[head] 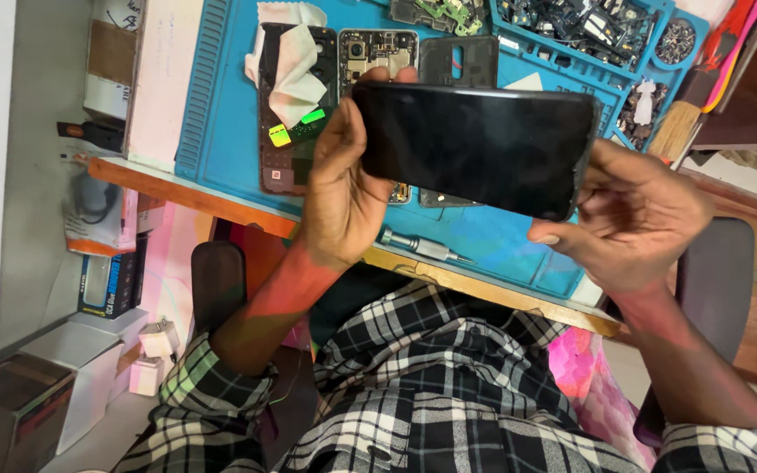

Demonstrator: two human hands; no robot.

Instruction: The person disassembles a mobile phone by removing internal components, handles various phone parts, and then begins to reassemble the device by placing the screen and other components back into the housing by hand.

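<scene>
**Phone held by its ends above the bench edge**

Head view: the left hand (339,188) is clamping one short end of a black phone (475,144), thumb on the near side and fingertips curling over the top edge. The right hand (633,219) is pinching the opposite end, so both grips are closed narrow on the phone, which is hanging level between them, dark screen facing up, lifted clear of the blue mat (221,131).

Just beyond the left grip, an opened phone back (286,131) with a white cloth (291,66) over it is lying on the mat, and another opened phone (377,52) is sitting beside it. Below the left grip, a small screwdriver (422,247) is resting near the bench (177,188) edge. Trays of loose parts (580,26) are sitting beyond the right grip.

The likeliest trouble, as I judge it: a fingertip pinch on glossy glass could slip, dropping the phone onto the screwdriver or past the edge into the lap. A sleeve swinging low could also nudge the screwdriver off.
</scene>
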